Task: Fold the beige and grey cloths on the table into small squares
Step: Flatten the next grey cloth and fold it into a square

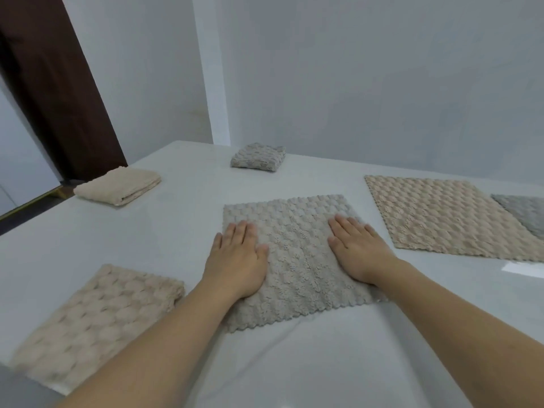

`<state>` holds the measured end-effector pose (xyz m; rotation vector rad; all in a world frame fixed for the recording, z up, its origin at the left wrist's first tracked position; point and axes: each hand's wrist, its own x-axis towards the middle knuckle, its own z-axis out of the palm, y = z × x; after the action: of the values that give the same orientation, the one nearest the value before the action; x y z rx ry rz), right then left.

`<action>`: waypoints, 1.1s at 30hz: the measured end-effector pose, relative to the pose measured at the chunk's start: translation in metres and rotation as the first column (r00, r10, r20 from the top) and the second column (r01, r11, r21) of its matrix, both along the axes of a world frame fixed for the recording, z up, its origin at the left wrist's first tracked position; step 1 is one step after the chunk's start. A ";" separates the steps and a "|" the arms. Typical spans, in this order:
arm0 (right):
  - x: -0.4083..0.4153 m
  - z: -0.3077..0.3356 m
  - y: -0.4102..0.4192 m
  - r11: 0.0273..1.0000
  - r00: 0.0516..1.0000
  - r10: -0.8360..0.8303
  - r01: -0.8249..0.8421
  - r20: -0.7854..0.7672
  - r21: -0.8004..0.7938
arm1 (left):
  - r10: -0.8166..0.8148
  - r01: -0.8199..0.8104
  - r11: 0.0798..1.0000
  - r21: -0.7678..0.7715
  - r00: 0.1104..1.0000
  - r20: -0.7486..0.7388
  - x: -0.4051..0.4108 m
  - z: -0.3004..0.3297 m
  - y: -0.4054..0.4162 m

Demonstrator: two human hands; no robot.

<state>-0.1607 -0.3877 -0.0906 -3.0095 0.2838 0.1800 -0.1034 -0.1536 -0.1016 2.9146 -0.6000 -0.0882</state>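
Hands lay flat on a grey cloth (297, 260) in the middle of the white table (323, 363). The left hand (235, 260) pressed down on the left part of that cloth, with its fingers straight and close together and its little finger just off the cloth's left edge. The right hand (356, 248) pressed down on the right part, fingers straight too. Neither hand held or pinched anything; both were spread wide and flat.

The grey cloth was spread out and not folded. Between the two hands its bumpy top showed.

Near the left arm, on its outer side, lay a beige cloth (97, 322) folded over once, with its fold on the far right side. Well beyond the left hand and off to its left sat a small folded beige cloth (117, 185) near the table's edge. Straight beyond the hands, near the wall, sat a small folded grey cloth (258, 157) in a neat square.

Off to the side of the right hand, apart from it, lay a big beige cloth (441, 216), spread flat. Another grey cloth (524, 213) lay partly on top of its far right corner and ran out of the picture.

A dark brown door frame (56, 92) stood far beyond the left hand.
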 end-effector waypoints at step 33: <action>-0.125 0.040 0.007 0.997 0.997 0.074 -0.075 -0.031 -0.022 | -0.266 0.264 0.964 0.033 0.960 0.089 -0.112 0.048 0.012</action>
<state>-0.2853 -0.3803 -0.0510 -3.0442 0.1778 0.2301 -0.2151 -0.1414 -0.0540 2.8523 -1.0097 0.0093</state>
